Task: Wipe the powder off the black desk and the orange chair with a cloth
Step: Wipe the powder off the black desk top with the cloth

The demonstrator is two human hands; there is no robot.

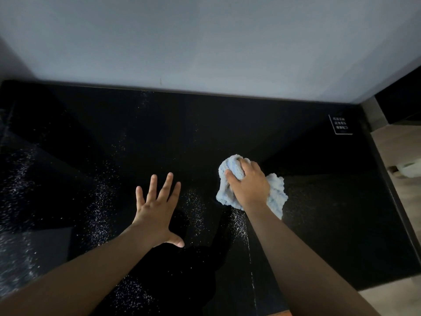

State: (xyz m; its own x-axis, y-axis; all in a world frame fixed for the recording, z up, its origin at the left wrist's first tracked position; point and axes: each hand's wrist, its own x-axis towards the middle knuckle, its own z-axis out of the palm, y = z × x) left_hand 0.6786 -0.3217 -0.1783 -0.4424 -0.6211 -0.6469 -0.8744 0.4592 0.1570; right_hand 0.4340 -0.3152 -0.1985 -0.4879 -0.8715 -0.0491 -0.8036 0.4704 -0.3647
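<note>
Black, glossy desk top fills most of our view from above, its far edge meeting a pale grey wall. We see white powder scattered over it in fine specks. It lies thickest along the left side, in a loose band running from the far edge toward the middle, and in a thin line under the right forearm. To the right of the cloth the surface looks mostly dark, with only faint specks.

Our right hand is clenched around a fluffy light blue cloth, fingers curled over its bunched top, holding it down on the desk right of centre. The cloth spills out on both sides of the hand.

Our left hand is released, fingers straight and spread, thumb out to the side, palm facing down over the desk. It sits left of the cloth and apart from it. We cannot tell whether the palm touches the surface.

A small black label with white characters lies near the far right corner, too small to read. Beyond the desk's right edge is light wooden floor. A thin orange sliver shows at the bottom edge, and we cannot tell what it belongs to
</note>
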